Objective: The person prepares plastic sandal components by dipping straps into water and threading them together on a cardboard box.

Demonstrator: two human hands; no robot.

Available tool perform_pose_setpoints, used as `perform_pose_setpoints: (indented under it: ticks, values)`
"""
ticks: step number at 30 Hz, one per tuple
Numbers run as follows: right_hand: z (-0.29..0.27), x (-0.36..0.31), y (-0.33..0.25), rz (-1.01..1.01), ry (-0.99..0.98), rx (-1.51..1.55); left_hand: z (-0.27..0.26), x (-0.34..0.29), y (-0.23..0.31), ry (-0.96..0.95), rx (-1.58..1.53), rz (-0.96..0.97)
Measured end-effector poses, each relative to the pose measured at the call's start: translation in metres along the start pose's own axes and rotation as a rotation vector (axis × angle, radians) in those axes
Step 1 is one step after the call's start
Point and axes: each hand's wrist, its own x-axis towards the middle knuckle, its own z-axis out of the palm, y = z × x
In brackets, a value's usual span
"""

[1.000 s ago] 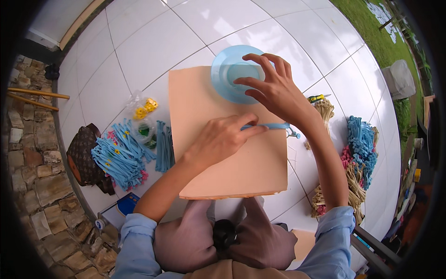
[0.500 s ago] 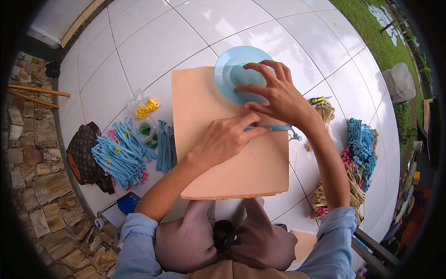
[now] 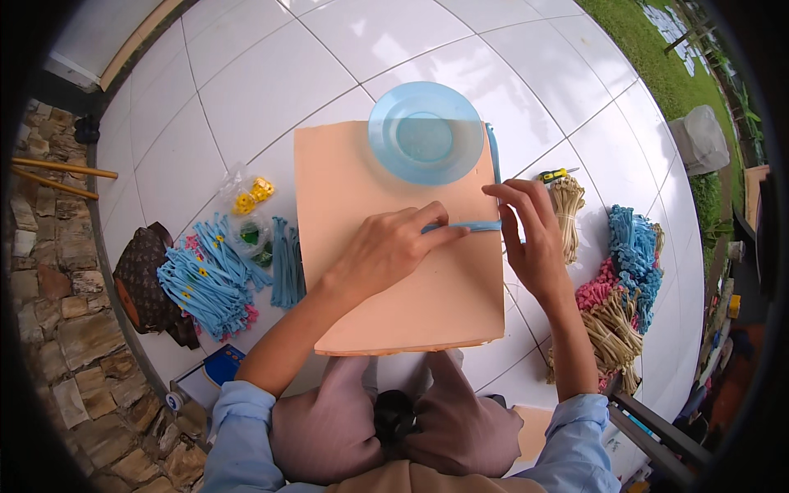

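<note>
My left hand (image 3: 399,246) rests on a peach-coloured board (image 3: 411,300) lying across my lap. Its thumb and index finger pinch a light-blue cord bundle (image 3: 472,226) that runs right toward the board's edge. My right hand (image 3: 536,238) is beside that edge, its thumb and index finger apart, close to the cord's right end. A further blue strand (image 3: 493,152) stretches up from the right fingers past the plate; whether both are one piece I cannot tell. A translucent blue plate (image 3: 425,135) lies on the board's far part.
Blue cord bundles (image 3: 205,283) with yellow and pink bits lie left, beside a brown patterned bag (image 3: 141,275) and a plastic bag of yellow pieces (image 3: 253,197). On the right are beige bundles (image 3: 567,214), blue bundles (image 3: 634,255) and a yellow-black screwdriver (image 3: 559,175).
My right hand has moved from over the plate down to the board's right edge, uncovering the plate. A blue strand now shows beside the plate. My left hand keeps its pinch on the cord bundle.
</note>
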Motion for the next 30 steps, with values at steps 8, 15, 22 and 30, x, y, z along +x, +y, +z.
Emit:
perform_pose_setpoints:
  ticks: [8,15,22,30]
  values:
    - [0.003,-0.035,0.004,-0.099,-0.116,-0.151,0.002,0.003,0.002,0.003,-0.039,-0.012]
    - [0.005,-0.038,0.005,-0.168,-0.156,-0.252,0.003,0.003,0.0,0.028,-0.037,0.007]
    - [0.007,-0.041,0.007,-0.177,-0.138,-0.214,0.003,0.003,0.001,0.053,-0.009,0.02]
    - [0.011,-0.044,0.013,0.066,0.115,0.034,0.003,0.004,0.002,0.034,-0.011,0.025]
